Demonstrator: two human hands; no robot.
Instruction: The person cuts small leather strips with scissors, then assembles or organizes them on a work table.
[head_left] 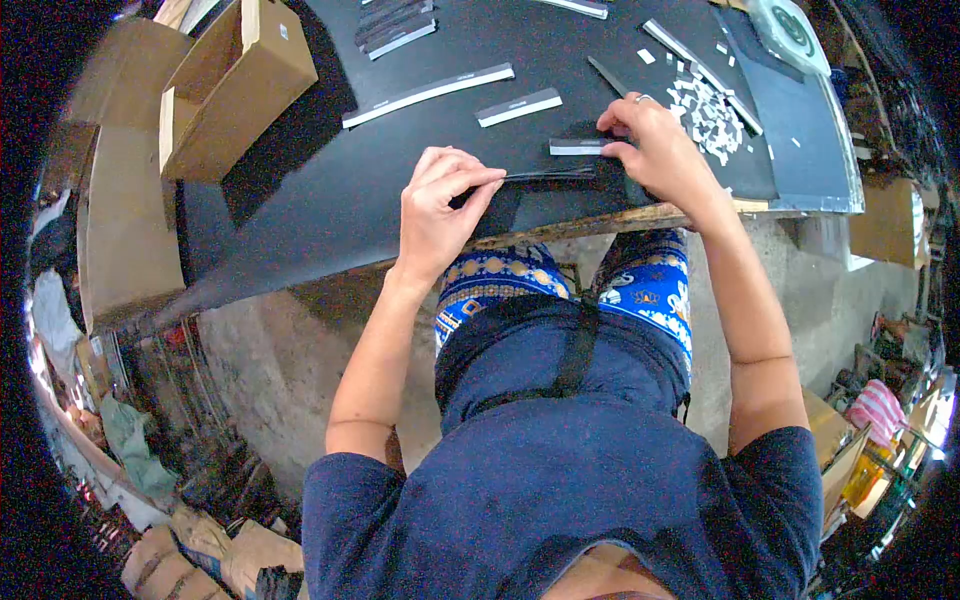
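My left hand (440,205) pinches thin dark strips (545,174) by their left end, seen edge-on just over the front of the black table (300,225). At the right end of a short black-and-white strip (575,147), the thumb and bent fingers of my right hand (655,145) close in, the thumb touching it. A ring shows on one finger. A narrow grey blade-like tool (608,76) points away from this hand; its other end is hidden behind the fingers.
Beyond my hands lie a short strip (520,107), a longer strip (430,95) and a dark stack of strips (397,28). White cut pieces (708,120) are heaped at right beside a long strip (700,75). An open cardboard box (235,90) stands at left.
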